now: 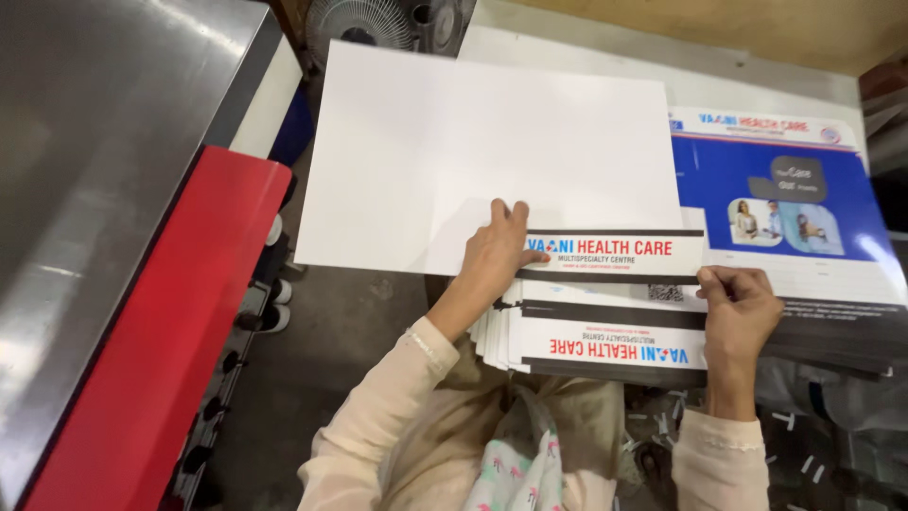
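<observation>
The left hand [494,248] lies flat, fingers spread, pressing down on a narrow white printed paper strip with black edge bands [615,254] that tops a fanned stack of printed sheets [586,336] on the person's lap, at about five o'clock from the picture's centre. The right hand [741,305] pinches the right end of that stack, thumb on top and fingers curled under. With the stack already splayed along its left edge, it looks likely that a shift of either hand would let the sheets slide further out of line or spill to the floor; the left hand only presses and does not clamp, so the top strip could skew. A large blank white sheet of card [473,142] lies at twelve o'clock, overlapping a glossy blue and white printed poster [794,189] at two o'clock, and could be dragged along if the strip catches it. At nine o'clock stands a red metal machine body [161,331] beside a grey steel table top [95,123]. Paper offcuts [804,454] litter the dark floor at four o'clock, and a fan grille [364,19] shows at eleven.
</observation>
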